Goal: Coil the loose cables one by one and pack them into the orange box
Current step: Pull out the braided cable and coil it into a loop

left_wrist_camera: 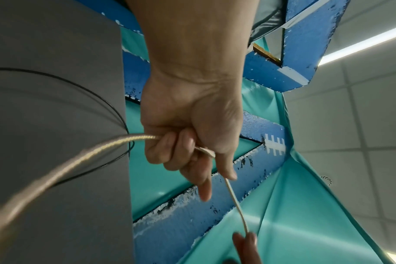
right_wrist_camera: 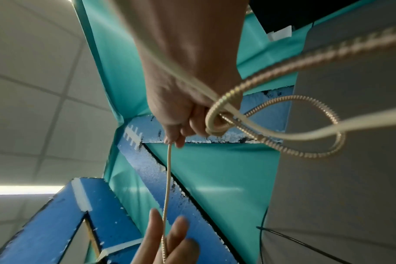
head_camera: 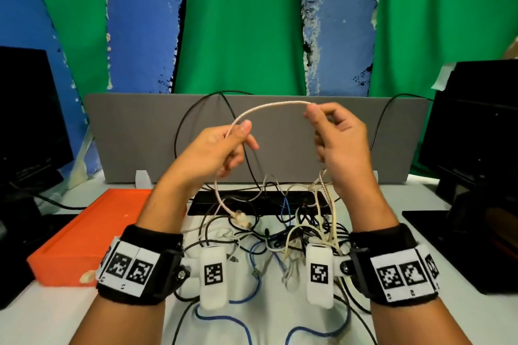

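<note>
A pale braided cable (head_camera: 269, 107) arcs between both raised hands above the desk. My left hand (head_camera: 224, 148) grips it between thumb and curled fingers; its free end with a plug (head_camera: 241, 218) hangs down towards the pile. In the left wrist view the cable (left_wrist_camera: 79, 155) runs through the left hand (left_wrist_camera: 188, 142). My right hand (head_camera: 333, 134) pinches the same cable at the top of the arc, and in the right wrist view the cable (right_wrist_camera: 168, 171) drops from the pinching right hand (right_wrist_camera: 181, 128) beside further loops. The orange box (head_camera: 84, 235) lies at the left.
A tangle of black, white and blue loose cables (head_camera: 280, 235) covers the white desk (head_camera: 56, 316) below the hands. A grey partition (head_camera: 392, 143) stands behind. Black monitors (head_camera: 28, 126) flank both sides, the right one (head_camera: 476, 134) close to my right arm.
</note>
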`<state>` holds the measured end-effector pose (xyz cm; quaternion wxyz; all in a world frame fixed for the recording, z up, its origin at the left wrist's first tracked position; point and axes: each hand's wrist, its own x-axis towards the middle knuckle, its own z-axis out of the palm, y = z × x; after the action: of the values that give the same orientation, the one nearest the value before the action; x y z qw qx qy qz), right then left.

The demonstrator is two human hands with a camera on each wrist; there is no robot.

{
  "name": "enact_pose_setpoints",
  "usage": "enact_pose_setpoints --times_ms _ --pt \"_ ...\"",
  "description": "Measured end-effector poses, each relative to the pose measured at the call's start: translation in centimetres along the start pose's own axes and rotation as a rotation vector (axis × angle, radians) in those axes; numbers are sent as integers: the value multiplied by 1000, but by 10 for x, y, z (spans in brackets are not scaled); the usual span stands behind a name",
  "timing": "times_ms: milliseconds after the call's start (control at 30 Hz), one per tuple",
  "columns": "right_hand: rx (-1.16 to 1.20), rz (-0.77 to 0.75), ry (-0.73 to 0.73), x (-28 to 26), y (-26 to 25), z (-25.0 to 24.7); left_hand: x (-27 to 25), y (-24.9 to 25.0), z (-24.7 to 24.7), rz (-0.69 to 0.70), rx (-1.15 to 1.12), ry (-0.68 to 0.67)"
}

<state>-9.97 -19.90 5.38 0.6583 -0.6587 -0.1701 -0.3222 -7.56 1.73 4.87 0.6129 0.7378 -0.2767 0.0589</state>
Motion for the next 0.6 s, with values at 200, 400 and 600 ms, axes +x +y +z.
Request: enact_pose_setpoints --times_ms 200,400,600 --pt "-257 88 -220 -13 -7 21 0 6 44 77 -120 -127" --pt "-180 281 -318 -15 0 25 -3 13 64 125 -257 6" --pt "-183 354 -836 -16 4 9 -3 23 31 129 -552 152"
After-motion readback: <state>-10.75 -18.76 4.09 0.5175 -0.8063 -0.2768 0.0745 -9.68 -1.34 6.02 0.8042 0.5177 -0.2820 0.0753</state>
